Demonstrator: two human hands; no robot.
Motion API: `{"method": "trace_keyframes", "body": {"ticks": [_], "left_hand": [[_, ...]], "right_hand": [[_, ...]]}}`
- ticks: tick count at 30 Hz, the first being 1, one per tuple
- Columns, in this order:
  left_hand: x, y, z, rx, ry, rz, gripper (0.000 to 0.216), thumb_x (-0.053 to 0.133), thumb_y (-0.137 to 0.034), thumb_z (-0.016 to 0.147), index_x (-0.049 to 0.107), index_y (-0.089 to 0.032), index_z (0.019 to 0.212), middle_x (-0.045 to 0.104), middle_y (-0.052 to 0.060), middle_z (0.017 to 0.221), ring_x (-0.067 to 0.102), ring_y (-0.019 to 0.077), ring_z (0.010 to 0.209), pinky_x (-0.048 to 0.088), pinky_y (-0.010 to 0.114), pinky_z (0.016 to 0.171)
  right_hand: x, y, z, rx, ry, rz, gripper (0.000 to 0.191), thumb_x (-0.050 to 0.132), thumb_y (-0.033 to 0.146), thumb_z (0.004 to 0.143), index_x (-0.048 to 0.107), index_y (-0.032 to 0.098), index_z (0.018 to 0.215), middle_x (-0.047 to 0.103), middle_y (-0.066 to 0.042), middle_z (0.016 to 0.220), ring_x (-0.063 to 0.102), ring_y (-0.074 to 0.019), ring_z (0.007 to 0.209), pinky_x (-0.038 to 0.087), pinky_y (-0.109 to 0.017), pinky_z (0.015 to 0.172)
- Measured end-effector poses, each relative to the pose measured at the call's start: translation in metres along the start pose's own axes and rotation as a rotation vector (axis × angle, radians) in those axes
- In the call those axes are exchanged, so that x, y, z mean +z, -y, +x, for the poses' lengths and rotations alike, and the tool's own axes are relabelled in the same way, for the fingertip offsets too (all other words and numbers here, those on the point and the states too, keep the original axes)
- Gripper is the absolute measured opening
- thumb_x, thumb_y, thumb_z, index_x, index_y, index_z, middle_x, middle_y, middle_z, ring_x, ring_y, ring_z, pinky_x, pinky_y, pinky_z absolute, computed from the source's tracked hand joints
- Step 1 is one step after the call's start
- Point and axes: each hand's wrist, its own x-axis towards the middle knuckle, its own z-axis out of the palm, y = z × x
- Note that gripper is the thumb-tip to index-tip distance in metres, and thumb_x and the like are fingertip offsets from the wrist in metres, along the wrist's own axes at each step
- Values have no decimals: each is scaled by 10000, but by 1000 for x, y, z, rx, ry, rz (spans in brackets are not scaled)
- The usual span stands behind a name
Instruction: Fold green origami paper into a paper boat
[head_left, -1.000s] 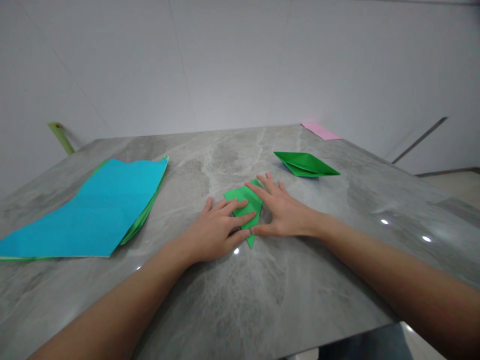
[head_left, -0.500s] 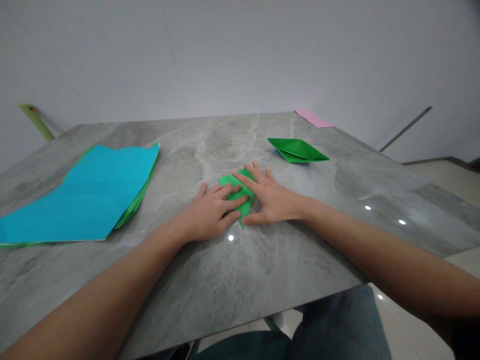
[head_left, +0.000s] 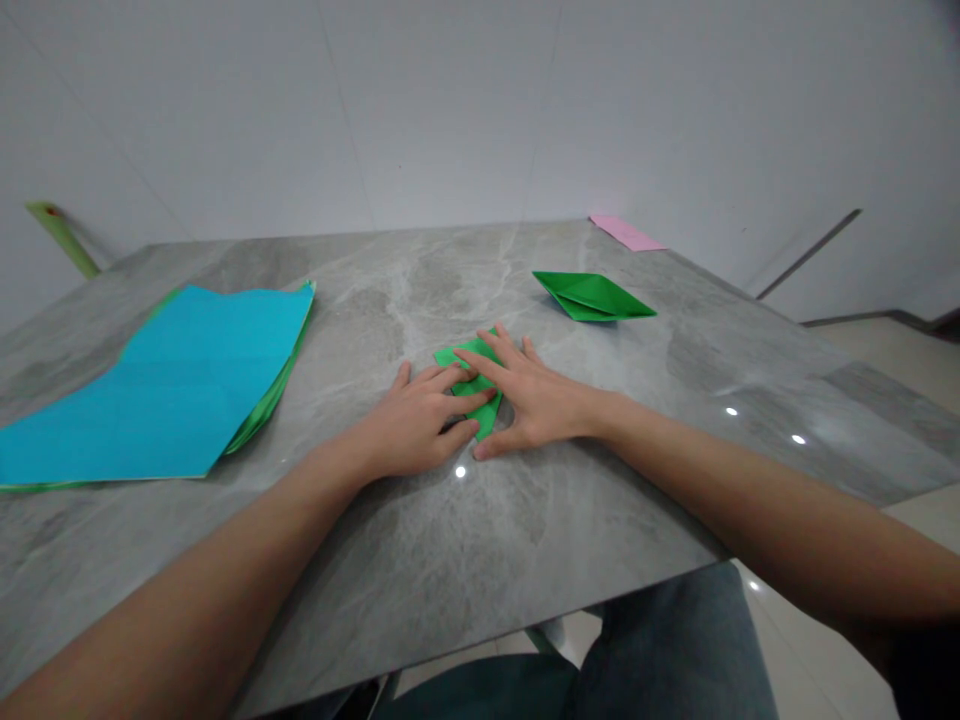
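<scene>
Both palms down, left hand [head_left: 416, 422], right hand [head_left: 534, 402], fingers [head_left: 480, 367] spread on folded green paper [head_left: 477, 349]

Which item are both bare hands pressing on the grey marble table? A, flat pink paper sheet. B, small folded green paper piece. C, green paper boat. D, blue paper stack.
B: the small folded green paper piece lies under the fingers of the left hand and right hand, while the green paper boat sits apart.

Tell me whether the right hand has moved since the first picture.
Yes, leftward: measured against the green paper boat, the right hand now sits further left, closer to the left hand.
</scene>
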Motion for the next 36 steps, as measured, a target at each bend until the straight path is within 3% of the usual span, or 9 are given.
{"method": "trace_keyframes", "body": {"ticks": [13, 36], "left_hand": [[2, 2, -1, -8, 1, -2, 423, 449, -397, 995, 541, -314, 1399, 372, 100, 1555, 305, 381, 1432, 153, 772, 1077], [-2, -1, -1, -29, 27, 16, 438, 477, -378, 983, 530, -324, 1415, 395, 107, 1552, 337, 397, 1416, 175, 766, 1070]], "right_hand": [[-5, -6, 1, 28, 36, 32, 1122, 729, 645, 722, 169, 195, 1584, 56, -234, 1644, -99, -458, 1488, 47, -749, 1105], [-7, -35, 3, 70, -60, 94, 1056, 761, 552, 730, 212, 243, 1577, 102, -195, 1649, -60, -445, 1495, 64, -712, 1136]]}}
